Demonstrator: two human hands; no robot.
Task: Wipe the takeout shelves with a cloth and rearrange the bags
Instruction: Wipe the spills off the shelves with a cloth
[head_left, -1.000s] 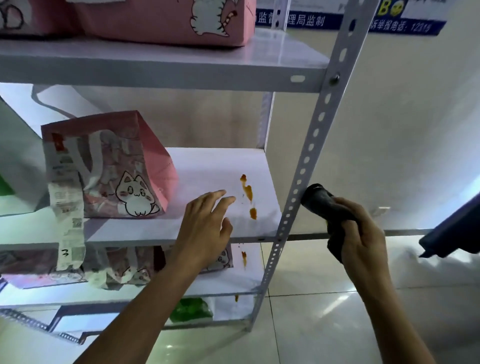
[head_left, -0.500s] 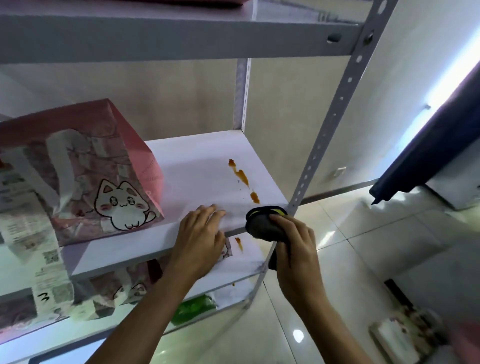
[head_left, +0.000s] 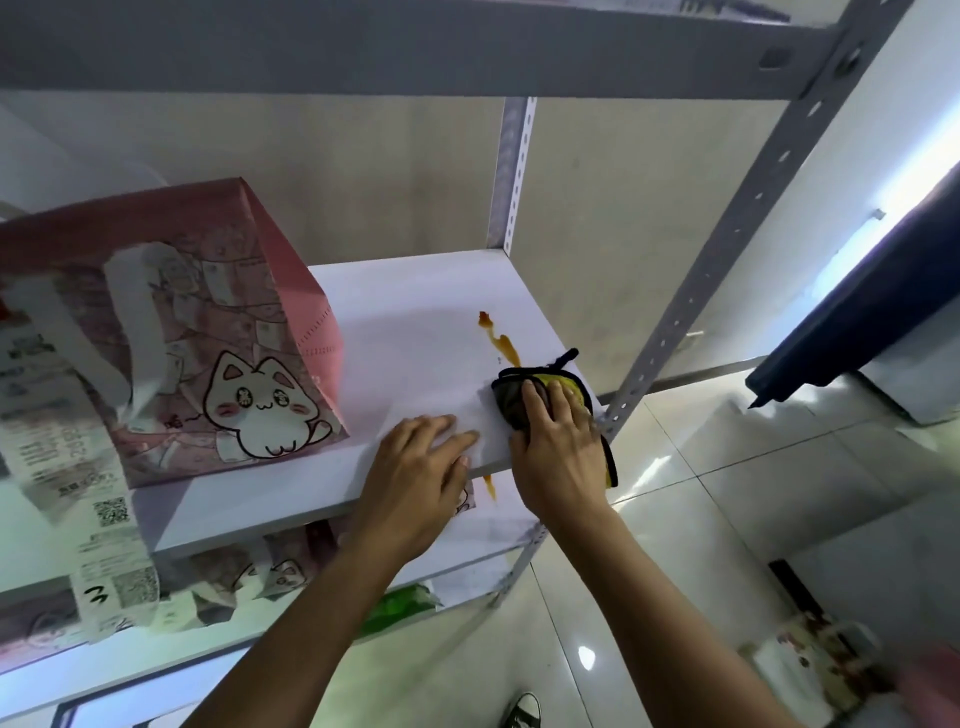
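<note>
A white shelf board (head_left: 415, 322) carries an orange-brown sauce streak (head_left: 497, 339) near its right end. My right hand (head_left: 558, 447) presses a dark cloth with a yellow inner face (head_left: 519, 387) flat onto the shelf's front right corner, just below the streak. My left hand (head_left: 415, 467) rests flat on the shelf's front edge, beside the cloth. A pink takeout bag with a white cat drawing (head_left: 171, 332) stands on the same shelf to the left, with a long receipt (head_left: 67, 415) hanging from it.
A grey perforated upright (head_left: 727, 228) stands right of the cloth. Another shelf (head_left: 415, 47) runs overhead. The shelf below holds more pink bags (head_left: 234, 577), a sauce drip (head_left: 488, 486) and something green (head_left: 400, 608). Tiled floor and a dark blue object (head_left: 857, 322) lie to the right.
My right hand has carried the cloth from beside the upright onto the shelf corner and pressed it down. My left hand has stayed on the front edge. The view has moved closer.
</note>
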